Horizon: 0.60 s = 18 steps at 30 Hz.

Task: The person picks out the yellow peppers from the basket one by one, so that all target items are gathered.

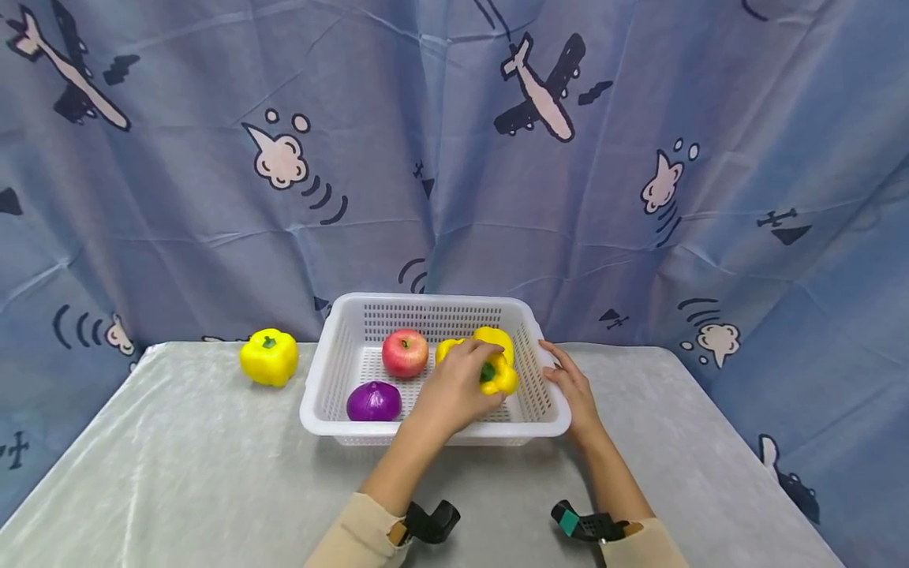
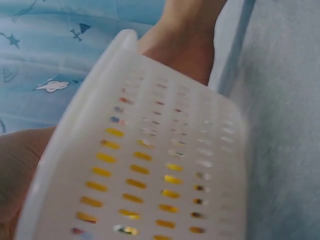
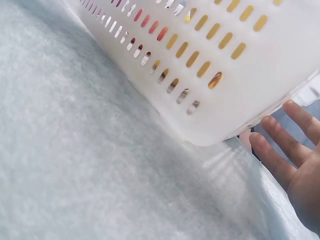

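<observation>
A white slotted plastic basket (image 1: 433, 430) stands on the table. Inside it on the right, my left hand (image 1: 458, 386) reaches over the front rim and grips a yellow bell pepper (image 1: 504, 377) with curled fingers. Yellow also shows behind and left of that hand: another bell pepper (image 1: 493, 339) and a partly covered yellow piece (image 1: 445, 348). In the basket's left half lie a red apple (image 1: 405, 353) and a purple onion (image 1: 374, 401). Against the basket's right side, my right hand (image 1: 574, 394) touches the rim with extended fingers (image 3: 282, 132).
One more yellow bell pepper (image 1: 269, 357) sits on the pale cloth-covered table (image 1: 213, 473), left of the basket. Behind the table hangs a blue curtain (image 1: 440, 158) printed with airplanes. Each wrist carries a black strapped device (image 1: 433, 522).
</observation>
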Each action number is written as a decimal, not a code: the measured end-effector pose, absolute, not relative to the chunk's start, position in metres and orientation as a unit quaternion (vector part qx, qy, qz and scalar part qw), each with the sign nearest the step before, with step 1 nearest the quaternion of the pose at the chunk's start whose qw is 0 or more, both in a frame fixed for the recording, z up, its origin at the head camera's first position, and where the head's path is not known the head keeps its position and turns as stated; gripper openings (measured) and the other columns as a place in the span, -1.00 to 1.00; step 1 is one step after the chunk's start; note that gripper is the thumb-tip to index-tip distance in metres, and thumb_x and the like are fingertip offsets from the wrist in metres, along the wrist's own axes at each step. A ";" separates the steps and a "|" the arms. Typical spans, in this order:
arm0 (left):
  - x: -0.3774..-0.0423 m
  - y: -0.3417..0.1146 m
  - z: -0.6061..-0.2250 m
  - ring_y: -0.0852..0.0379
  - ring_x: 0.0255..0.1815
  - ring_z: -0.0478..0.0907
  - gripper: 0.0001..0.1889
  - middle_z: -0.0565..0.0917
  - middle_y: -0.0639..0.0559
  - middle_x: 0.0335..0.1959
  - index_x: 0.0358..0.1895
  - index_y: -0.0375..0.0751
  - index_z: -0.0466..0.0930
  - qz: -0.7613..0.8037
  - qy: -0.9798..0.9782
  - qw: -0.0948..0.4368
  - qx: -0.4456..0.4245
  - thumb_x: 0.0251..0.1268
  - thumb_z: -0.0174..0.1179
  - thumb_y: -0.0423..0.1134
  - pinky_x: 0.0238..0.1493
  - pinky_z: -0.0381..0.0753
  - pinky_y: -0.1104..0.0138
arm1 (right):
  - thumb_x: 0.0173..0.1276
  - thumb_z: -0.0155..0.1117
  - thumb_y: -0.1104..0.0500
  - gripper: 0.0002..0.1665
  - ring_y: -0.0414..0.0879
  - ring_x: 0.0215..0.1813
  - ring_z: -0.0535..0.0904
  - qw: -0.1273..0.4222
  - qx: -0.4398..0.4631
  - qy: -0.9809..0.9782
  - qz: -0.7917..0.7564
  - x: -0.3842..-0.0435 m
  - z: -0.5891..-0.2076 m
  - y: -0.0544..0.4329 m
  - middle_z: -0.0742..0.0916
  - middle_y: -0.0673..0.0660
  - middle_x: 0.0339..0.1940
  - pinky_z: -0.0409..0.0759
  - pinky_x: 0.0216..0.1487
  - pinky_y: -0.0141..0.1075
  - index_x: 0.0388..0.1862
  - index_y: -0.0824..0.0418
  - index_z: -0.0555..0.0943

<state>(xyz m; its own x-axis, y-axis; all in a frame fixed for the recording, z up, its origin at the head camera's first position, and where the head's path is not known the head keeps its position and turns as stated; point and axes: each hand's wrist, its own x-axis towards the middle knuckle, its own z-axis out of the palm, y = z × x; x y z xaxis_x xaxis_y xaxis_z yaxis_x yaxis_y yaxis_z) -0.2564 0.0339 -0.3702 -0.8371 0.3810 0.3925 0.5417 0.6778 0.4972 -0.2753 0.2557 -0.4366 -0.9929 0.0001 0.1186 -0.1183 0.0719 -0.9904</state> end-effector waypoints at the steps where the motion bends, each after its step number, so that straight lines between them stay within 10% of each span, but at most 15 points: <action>1: -0.255 0.032 -0.369 -0.02 0.14 0.60 -0.40 0.64 -0.06 0.19 0.24 -0.06 0.60 -0.313 -0.906 0.131 -0.253 0.06 0.52 -0.14 0.20 0.68 0.14 | 0.58 -0.18 0.24 -0.39 -0.28 -0.04 0.68 0.044 0.039 -0.731 0.680 -0.275 -0.437 0.256 0.41 0.40 0.50 0.72 -0.09 -0.39 0.58 0.13 0.22; 18: -0.234 -0.049 -0.338 -0.02 0.26 0.56 -0.39 0.65 0.00 0.20 0.21 -0.06 0.62 -0.334 -0.897 0.188 -0.219 -0.01 0.56 -0.22 0.33 0.59 0.11 | 0.62 -0.01 0.02 -0.30 -0.31 0.11 0.60 -0.055 0.030 -0.740 0.670 -0.273 -0.424 0.272 0.26 0.28 0.62 0.69 0.01 -0.36 0.66 -0.08 0.09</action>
<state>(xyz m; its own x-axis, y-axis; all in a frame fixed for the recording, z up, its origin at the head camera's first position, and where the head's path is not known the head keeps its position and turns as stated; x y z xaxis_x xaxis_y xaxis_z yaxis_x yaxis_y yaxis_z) -0.2338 -0.0495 -0.3382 -0.8331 0.2681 0.4838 0.5194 0.6799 0.5176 -0.2734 0.2717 -0.4242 -0.9923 -0.1170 -0.0410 0.0292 0.1006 -0.9945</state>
